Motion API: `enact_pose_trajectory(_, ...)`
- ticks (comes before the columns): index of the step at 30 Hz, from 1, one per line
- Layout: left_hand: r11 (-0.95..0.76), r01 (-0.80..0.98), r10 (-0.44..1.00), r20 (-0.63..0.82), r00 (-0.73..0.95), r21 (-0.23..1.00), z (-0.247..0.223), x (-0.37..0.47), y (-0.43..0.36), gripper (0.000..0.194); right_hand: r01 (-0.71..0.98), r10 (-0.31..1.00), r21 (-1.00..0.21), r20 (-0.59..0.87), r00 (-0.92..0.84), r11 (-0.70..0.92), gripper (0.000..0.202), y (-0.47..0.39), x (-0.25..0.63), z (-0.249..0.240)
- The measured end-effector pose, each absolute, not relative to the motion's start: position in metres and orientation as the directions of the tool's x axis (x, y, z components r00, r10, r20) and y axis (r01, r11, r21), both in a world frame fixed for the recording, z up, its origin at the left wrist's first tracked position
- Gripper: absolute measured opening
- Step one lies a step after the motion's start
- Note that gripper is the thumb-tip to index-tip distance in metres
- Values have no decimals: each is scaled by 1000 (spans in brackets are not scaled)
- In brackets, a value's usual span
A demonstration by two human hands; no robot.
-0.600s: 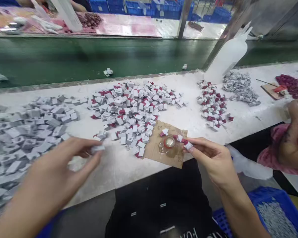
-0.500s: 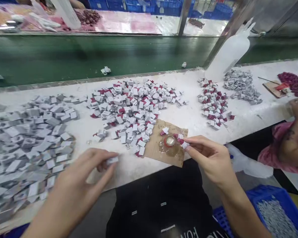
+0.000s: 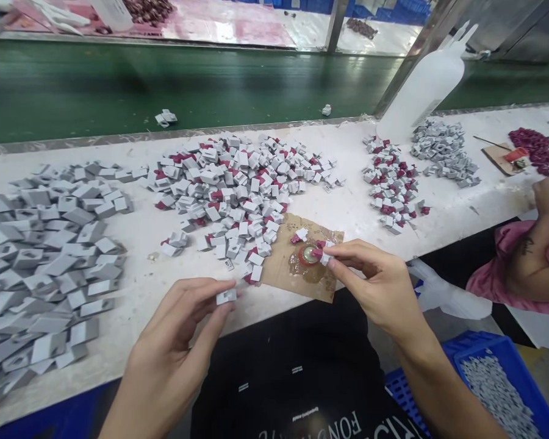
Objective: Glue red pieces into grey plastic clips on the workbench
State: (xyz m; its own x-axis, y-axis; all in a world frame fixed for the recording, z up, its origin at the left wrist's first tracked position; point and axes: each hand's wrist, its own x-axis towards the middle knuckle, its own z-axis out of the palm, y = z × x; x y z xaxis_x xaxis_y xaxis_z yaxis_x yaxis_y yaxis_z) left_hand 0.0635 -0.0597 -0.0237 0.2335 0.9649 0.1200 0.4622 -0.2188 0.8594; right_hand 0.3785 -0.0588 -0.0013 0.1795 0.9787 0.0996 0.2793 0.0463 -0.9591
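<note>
1. Head view looks down at a long white table [image 3: 348,213] with a rough, dusty top.
2. The left hand [image 3: 174,353] pinches one small grey block [image 3: 226,297] between the thumb and the first fingers. The block is hard plastic with flat sides and square corners. It is held just above the near edge of the table.
3. The right hand [image 3: 375,286] pinches a little red and white piece [image 3: 321,255] at its fingertips. The fingers are closed tight on it.
4. That piece is held right beside a small round red cap [image 3: 309,253], which has something shiny and wet in it.
5. The cap sits on a flat brown cardboard square [image 3: 283,268]. The cardboard has a dark, sticky-looking stain around the cap.
6. A big heap of plain grey blocks [image 3: 46,244] lies to the left of the left hand.
7. A pile of grey blocks with dark red parts [image 3: 238,183] lies in the middle, touching the cardboard's far edge.
8. A smaller pile of the same red and grey blocks [image 3: 393,183] lies further right.
9. A tall, smooth, cloudy white squeeze bottle [image 3: 423,85] stands at the back of the table.
10. A green belt [image 3: 165,85] runs behind the table.
11. Another person's arm in a pink sleeve [image 3: 521,268] is at the right edge.
12. A blue crate [image 3: 476,360] of tiny grey bits sits low on the right.
</note>
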Motion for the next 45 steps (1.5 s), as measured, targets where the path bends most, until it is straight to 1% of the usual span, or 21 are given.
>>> enact_pose_trajectory(3, -139, 320, 976, 75, 204, 937, -17, 82, -59, 27, 259, 980, -966, 72, 184, 22, 13, -59, 379, -3)
enact_pose_trajectory(7, -91, 219, 985, 56, 165, 971, -7, 109, -54, 20, 258, 981, -966, 77, 177, 29, 14, -58, 379, -2)
enact_pose_trajectory(11, -39, 113, 983, 18, 185, 993, -1, 137, -41, 18, 237, 982, -971, 57, 180, 13, 13, -57, 381, 3)
enact_pose_trajectory(13, 20, 34, 979, -26, 204, 999, 2, 150, -33, 17, 141, 981, -990, 13, 193, -15, 12, -58, 383, 7)
enact_pose_trajectory(15, 86, -43, 970, -74, 231, 995, 6, 161, -27, 17, -32, 982, -999, -42, 185, -37, 13, -58, 384, 10)
enact_pose_trajectory(17, 129, -113, 959, -95, 267, 985, 9, 172, -22, 17, -209, 983, -977, -85, 160, -50, 14, -58, 383, 12)
enact_pose_trajectory(18, 143, -143, 954, -97, 285, 979, 10, 176, -21, 17, -271, 984, -961, -98, 149, -55, 14, -58, 383, 13)
enact_pose_trajectory(20, 163, -192, 944, -97, 316, 968, 12, 184, -19, 16, -339, 984, -938, -116, 137, -64, 15, -59, 382, 13)
enact_pose_trajectory(22, 172, -220, 937, -91, 336, 960, 12, 189, -18, 16, -358, 983, -931, -126, 137, -70, 14, -60, 381, 12)
enact_pose_trajectory(25, 166, -242, 934, -74, 348, 956, 11, 194, -18, 18, -346, 980, -936, -127, 152, -68, 14, -62, 382, 9)
enact_pose_trajectory(29, 150, -221, 936, -66, 346, 964, 13, 196, -17, 16, -297, 982, -953, -109, 156, -59, 15, -64, 385, 8)
enact_pose_trajectory(36, 114, -160, 926, -46, 375, 981, 12, 194, -19, 10, -124, 988, -992, -52, 143, -34, 16, -65, 387, 8)
enact_pose_trajectory(40, 46, -121, 929, 2, 370, 992, 16, 192, -21, 9, -139, 994, -990, -14, 105, 1, 16, -64, 389, 9)
enact_pose_trajectory(45, -61, 7, 897, 51, 440, 998, 28, 187, -14, 10, -150, 994, -989, -17, 104, -1, 14, -61, 394, 6)
